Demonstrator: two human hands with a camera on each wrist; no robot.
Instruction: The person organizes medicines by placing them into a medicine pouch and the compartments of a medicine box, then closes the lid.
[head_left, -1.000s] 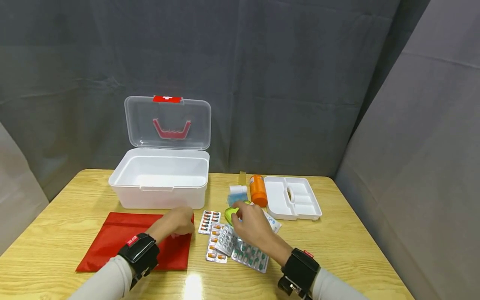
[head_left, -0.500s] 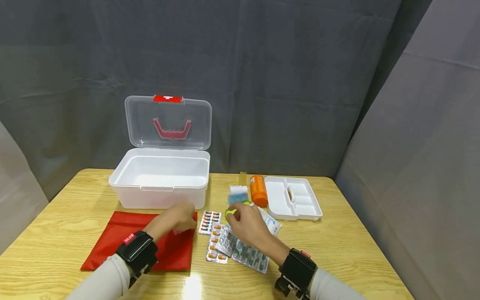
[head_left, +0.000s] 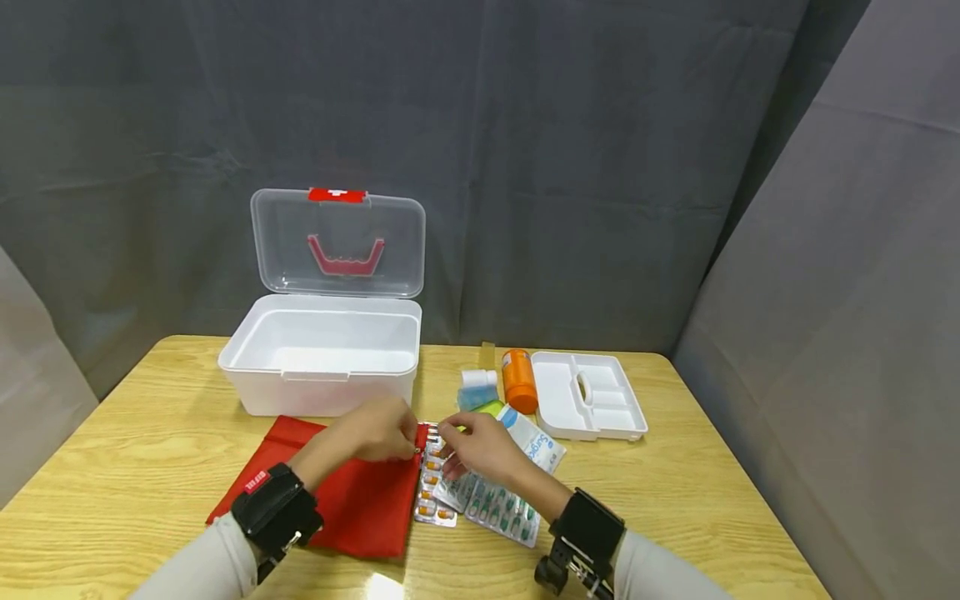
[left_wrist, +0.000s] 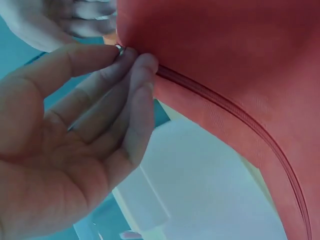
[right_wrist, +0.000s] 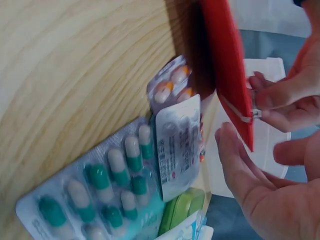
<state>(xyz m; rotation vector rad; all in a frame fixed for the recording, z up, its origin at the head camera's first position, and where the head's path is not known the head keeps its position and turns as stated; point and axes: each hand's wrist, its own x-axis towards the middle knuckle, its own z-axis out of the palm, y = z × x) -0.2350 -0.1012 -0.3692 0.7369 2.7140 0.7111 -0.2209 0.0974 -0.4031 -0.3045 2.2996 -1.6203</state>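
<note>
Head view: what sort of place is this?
Probably a screened-off filming booth, though the wider room is out of view: a wooden table, dark gray cloth hung behind it, and a pale sheet along its right side.

The pouch [head_left: 367, 508] is red, the bottle [head_left: 519, 383] orange, some capsules [right_wrist: 118, 167] green-and-white, the table [head_left: 675, 508] wood-grained.

You are in what looks like a small screened-off recording booth: dark grey cloth [head_left: 585, 167] hangs as a backdrop behind your wood-grain table [head_left: 675, 500], a paler grey sheet [head_left: 847, 292] closes off the right side, a pale panel [head_left: 37, 392] stands along the left, and you wear black wrist-mounted camera units [head_left: 274, 510].
</note>
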